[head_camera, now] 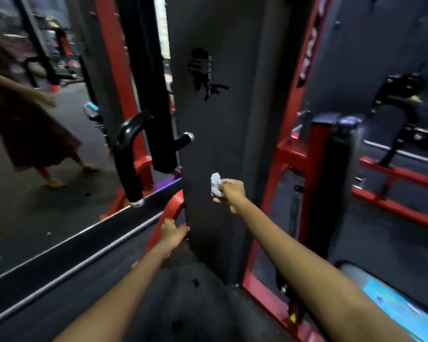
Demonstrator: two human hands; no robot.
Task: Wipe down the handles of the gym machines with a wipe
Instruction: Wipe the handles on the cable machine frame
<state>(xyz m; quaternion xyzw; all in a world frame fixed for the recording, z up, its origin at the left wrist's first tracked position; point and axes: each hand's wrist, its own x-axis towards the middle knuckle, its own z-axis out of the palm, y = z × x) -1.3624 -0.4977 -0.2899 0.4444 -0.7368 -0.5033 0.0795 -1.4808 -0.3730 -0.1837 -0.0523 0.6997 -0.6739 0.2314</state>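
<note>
Flanking grey panel [220, 119]: black handles [130, 154], red frame [299, 154].

Crumpled pale wipe [216, 184] held aloft; black handles [131, 154] hang well apart.

A mirror [35, 218] on the left reflects a person in a skirt [22, 124]. Dark floor [195, 304] lies below. A blue screen [393, 299] glows at lower right.
</note>
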